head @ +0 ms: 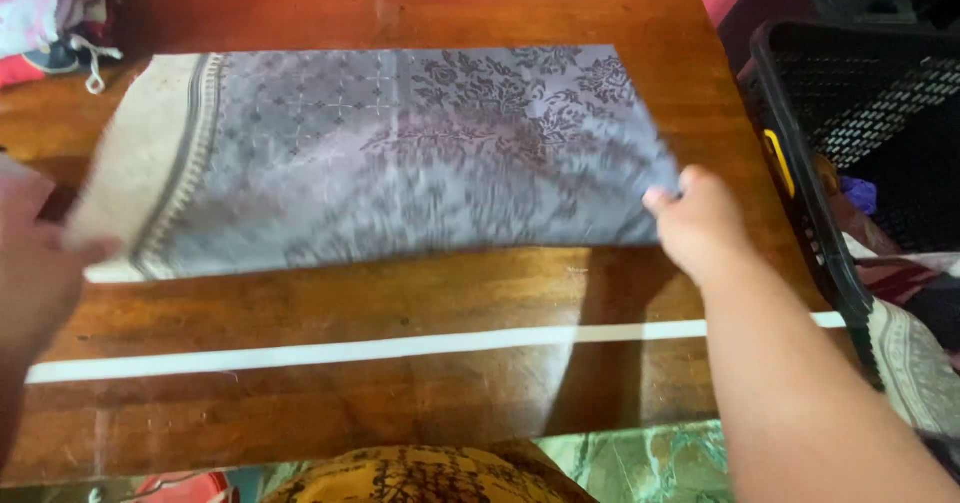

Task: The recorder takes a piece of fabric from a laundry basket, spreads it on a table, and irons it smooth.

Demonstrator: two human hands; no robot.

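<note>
Head view: a grey patterned cloth (400, 153) with a cream fringed border is held lifted over the brown wooden tabletop (400, 293), its near edge raised and blurred. The near right corner of the cloth is pinched by the right hand (700, 218), closed on the fabric. The near left corner, at the cream border, is met by the left hand (35, 263); contact is seen, but whether the fingers are closed on the cloth cannot be told, since the hand is blurred and cut by the frame edge. A white stripe (350, 348) runs across the tabletop on the near side of the cloth. A black perforated basket (850, 93) stands just beyond the right end of the cloth, and a heap of clothes (55, 13) lies past its far left corner. For a clean lay, both near corners are best kept level and taut, so the edge is kept straight and parallel to the white stripe, and creases are avoided.
</note>
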